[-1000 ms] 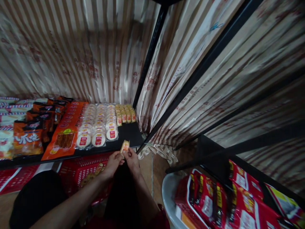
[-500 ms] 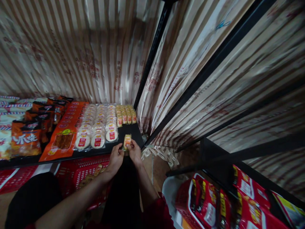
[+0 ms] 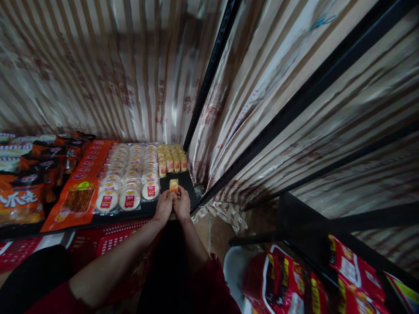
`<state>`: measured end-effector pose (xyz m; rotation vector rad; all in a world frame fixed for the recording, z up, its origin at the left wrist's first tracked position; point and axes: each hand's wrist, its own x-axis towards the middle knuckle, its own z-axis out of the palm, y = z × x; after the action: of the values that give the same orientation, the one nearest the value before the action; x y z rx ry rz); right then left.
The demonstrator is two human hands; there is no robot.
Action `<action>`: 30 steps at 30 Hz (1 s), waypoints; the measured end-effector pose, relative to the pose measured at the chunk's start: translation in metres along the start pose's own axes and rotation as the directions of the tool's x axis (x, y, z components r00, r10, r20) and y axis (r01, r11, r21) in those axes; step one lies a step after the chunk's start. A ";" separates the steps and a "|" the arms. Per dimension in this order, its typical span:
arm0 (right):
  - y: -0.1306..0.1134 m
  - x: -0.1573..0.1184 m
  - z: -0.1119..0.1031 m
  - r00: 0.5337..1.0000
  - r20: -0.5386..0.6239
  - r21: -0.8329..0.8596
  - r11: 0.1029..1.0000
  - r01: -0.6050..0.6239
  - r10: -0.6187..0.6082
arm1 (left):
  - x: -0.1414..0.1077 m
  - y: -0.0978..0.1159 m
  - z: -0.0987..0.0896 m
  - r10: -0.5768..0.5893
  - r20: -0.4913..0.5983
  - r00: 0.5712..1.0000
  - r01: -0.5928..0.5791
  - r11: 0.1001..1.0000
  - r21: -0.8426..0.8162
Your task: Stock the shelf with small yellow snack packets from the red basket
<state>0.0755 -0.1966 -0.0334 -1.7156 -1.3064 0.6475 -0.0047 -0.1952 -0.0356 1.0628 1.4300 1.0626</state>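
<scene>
A pack (image 3: 173,185) is gripped by left hand (image 3: 164,204) and right hand (image 3: 182,203); placing seems underway, alignment with far-right rows (image 3: 176,165) likely needed

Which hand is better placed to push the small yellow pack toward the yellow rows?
Probably the right hand: it is at the small yellow pack, on the side away from the round white packs, while the left hand sits nearer them.

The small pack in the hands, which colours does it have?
The pack is yellow with an orange-red label, best seen in the head view.
</scene>
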 end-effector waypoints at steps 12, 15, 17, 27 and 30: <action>0.002 0.018 0.017 0.994 -0.048 -0.321 0.944 0.073 -0.093 | 0.024 0.009 0.007 0.015 -0.051 0.999 -0.014 1.000 0.007; 0.001 0.025 0.020 0.995 -0.045 -0.336 0.939 0.071 -0.091 | 0.034 0.007 0.010 0.004 -0.065 0.998 -0.003 1.000 0.016; 0.000 0.030 0.023 0.994 -0.044 -0.334 0.939 0.076 -0.096 | 0.040 0.006 0.011 0.002 -0.074 0.997 0.000 1.000 0.025; 0.003 0.055 0.036 0.990 -0.093 -0.275 0.958 0.081 -0.111 | 0.060 0.019 0.017 -0.001 -0.069 0.998 0.004 0.999 0.046; 0.006 0.063 0.042 0.986 -0.108 -0.246 0.965 0.096 -0.126 | 0.058 0.030 0.016 -0.028 -0.094 0.995 0.036 0.996 0.087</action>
<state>0.0641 -0.1238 -0.0536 -1.8273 -1.4273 0.3225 0.0083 -0.1311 -0.0207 1.0619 1.5761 1.0452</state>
